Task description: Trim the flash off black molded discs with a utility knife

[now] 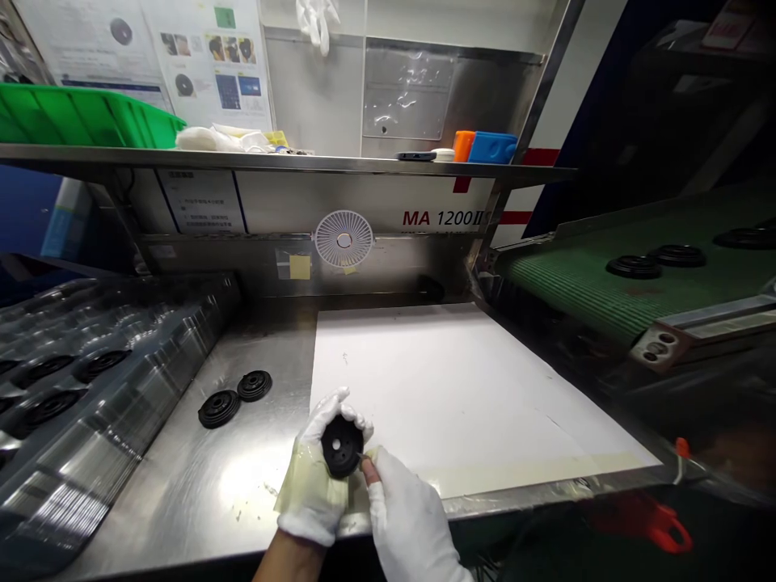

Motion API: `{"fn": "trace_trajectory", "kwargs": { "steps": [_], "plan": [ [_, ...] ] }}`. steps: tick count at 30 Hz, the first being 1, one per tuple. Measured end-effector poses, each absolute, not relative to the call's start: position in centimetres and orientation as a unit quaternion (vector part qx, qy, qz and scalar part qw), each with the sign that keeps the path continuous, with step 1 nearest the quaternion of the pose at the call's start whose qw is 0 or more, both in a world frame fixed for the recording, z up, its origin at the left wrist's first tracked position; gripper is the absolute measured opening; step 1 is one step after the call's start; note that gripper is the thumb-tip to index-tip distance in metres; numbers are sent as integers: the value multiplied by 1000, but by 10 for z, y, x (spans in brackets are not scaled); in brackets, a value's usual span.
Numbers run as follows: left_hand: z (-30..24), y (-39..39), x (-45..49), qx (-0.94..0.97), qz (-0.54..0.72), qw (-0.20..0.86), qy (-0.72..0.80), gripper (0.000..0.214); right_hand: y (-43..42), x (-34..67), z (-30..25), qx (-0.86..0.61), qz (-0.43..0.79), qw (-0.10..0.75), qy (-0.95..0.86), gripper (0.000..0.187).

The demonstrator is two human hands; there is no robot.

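Note:
My left hand (315, 477), in a white glove, is closed around a black round plastic part (343, 446) with small holes, its face turned toward me. My right hand (403, 509), gloved in white with a bare fingertip showing, pinches something at the part's lower right edge. A thin shiny tip shows there, too small to name. Two more black ribbed round parts, one nearer (219, 409) and one farther (255, 385), lie on the metal bench (182, 477) left of my hands, their edges nearly touching.
Stacked clear plastic trays (158, 364) hold black parts at left. A white sheet (461, 396) covers the bench's right part. Several black parts ride a green conveyor (563, 283). A small fan (343, 239) stands below a shelf (339, 165) with a green bin (85, 117).

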State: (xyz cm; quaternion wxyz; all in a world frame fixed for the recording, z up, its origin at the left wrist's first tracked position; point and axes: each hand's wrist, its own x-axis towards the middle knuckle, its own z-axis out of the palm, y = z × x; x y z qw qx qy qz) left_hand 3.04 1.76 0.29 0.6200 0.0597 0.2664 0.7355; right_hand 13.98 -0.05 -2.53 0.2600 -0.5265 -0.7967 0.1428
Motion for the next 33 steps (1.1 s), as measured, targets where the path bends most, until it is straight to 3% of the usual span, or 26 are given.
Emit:
{"fn": "trace_trajectory", "kwargs": {
  "steps": [6,12,16,21,26,33],
  "plan": [
    [8,16,36,57,783,561,263,23,-7,130,-27,-515,120,258,-809,29],
    [3,13,29,70,710,642,280,29,2,143,-26,-516,143,285,-795,27],
    [1,16,35,64,751,597,274,13,-5,139,-29,-528,120,272,-796,29],
    [4,13,37,85,794,529,286,26,-10,129,-27,-511,105,286,-804,27],
    [0,11,28,80,714,636,279,35,-1,139,-25,-520,138,275,-797,27],
    [5,17,37,39,769,582,261,16,-8,134,-28,-523,117,276,-798,25]
  ]
}}
